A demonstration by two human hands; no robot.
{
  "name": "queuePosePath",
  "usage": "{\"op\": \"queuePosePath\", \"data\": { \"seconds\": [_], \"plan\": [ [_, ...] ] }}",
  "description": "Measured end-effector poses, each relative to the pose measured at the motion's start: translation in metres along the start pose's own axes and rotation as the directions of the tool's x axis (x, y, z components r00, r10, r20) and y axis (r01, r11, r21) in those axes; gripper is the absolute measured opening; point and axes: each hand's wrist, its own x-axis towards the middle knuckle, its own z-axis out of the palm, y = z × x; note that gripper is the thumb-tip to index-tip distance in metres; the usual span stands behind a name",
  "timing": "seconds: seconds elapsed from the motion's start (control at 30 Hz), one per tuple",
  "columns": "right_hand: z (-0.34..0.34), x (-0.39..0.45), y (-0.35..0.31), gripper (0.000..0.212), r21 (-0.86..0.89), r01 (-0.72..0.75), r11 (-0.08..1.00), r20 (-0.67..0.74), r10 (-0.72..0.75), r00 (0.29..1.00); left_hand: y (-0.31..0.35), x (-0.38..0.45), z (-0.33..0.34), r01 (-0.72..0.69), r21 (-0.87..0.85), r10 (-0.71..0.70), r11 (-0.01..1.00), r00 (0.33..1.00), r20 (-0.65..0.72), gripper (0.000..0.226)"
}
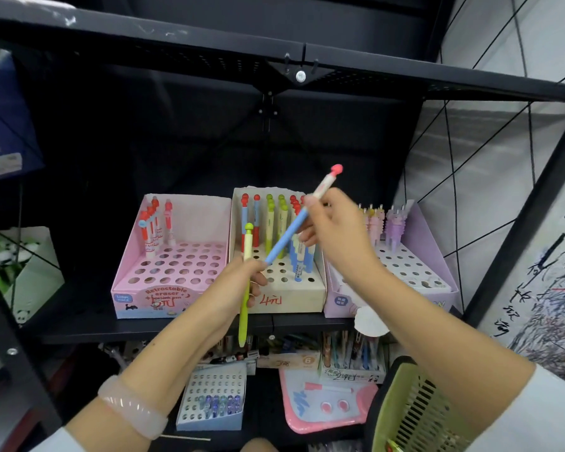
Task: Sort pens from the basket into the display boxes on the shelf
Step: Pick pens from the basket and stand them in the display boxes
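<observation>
My left hand [242, 282] grips a green-and-cream pen [246, 288] upright in front of the cream display box [317, 288]. My right hand [336, 230] pinches a blue pen with a pink knob [294, 226], held slanted above that box; its lower tip reaches my left hand. Red, green and blue pens stand in the cream box. To its left a pink display box [163, 298] holds a few red-capped pens. On the right a lilac display box [437, 275] holds pink and purple pens. The green basket [415, 409] shows at the bottom right.
The boxes sit on a black metal shelf [144, 331] with another shelf board [274, 60] overhead. Below are more pen boxes, one small holed box [209, 396] and a pink board [327, 406]. A blue carton [4, 125] is at the left, a scribbled wall at the right.
</observation>
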Motion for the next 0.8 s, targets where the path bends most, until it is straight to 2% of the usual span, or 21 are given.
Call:
{"op": "queuePosePath", "data": {
  "seconds": [0.07, 0.13, 0.2, 0.33, 0.47, 0.57, 0.67, 0.7, 0.8],
  "plan": [
    [-0.017, 0.005, 0.006, 0.018, -0.126, 0.066, 0.99, -0.088, -0.077, 0.993, 0.001, 0.0, -0.002, 0.041, -0.138, -0.04, 0.99, 0.999, 0.016, 0.015],
    [-0.029, 0.007, 0.018, 0.018, -0.339, 0.088, 0.937, -0.085, -0.123, 0.989, 0.001, -0.001, -0.001, 0.02, -0.168, -0.017, 0.986, 1.0, 0.019, 0.02],
    [-0.032, 0.006, 0.031, 0.015, -0.474, 0.071, 0.878, -0.031, -0.098, 0.995, 0.0, -0.001, 0.0, -0.026, -0.129, 0.029, 0.991, 0.999, 0.016, 0.023],
    [-0.026, -0.001, 0.054, 0.014, -0.547, 0.055, 0.835, 0.077, -0.015, 0.997, -0.003, -0.003, 0.002, -0.099, -0.031, 0.1, 0.995, 0.994, 0.035, 0.021],
    [-0.019, -0.004, 0.066, 0.025, -0.716, 0.104, 0.69, 0.26, 0.126, 0.957, -0.002, -0.006, 0.003, -0.136, 0.001, 0.136, 0.991, 0.99, 0.038, 0.024],
    [-0.021, -0.004, 0.061, 0.024, -0.697, 0.063, 0.715, 0.17, 0.08, 0.982, -0.001, -0.005, 0.003, -0.108, -0.057, 0.108, 0.992, 0.994, -0.006, 0.025],
    [-0.02, -0.007, 0.045, 0.018, -0.509, 0.064, 0.858, 0.002, -0.073, 0.997, -0.001, -0.003, 0.004, -0.129, -0.045, 0.128, 0.991, 0.991, -0.024, 0.018],
    [-0.017, -0.008, 0.038, 0.014, -0.424, 0.077, 0.902, 0.01, -0.08, 0.997, -0.002, -0.003, 0.005, -0.14, -0.024, 0.14, 0.99, 0.99, -0.012, 0.017],
    [-0.003, -0.009, 0.02, 0.004, -0.246, 0.043, 0.968, 0.187, 0.004, 0.982, -0.004, -0.003, 0.01, -0.175, 0.019, 0.174, 0.984, 0.983, 0.061, 0.013]
  ]
}}
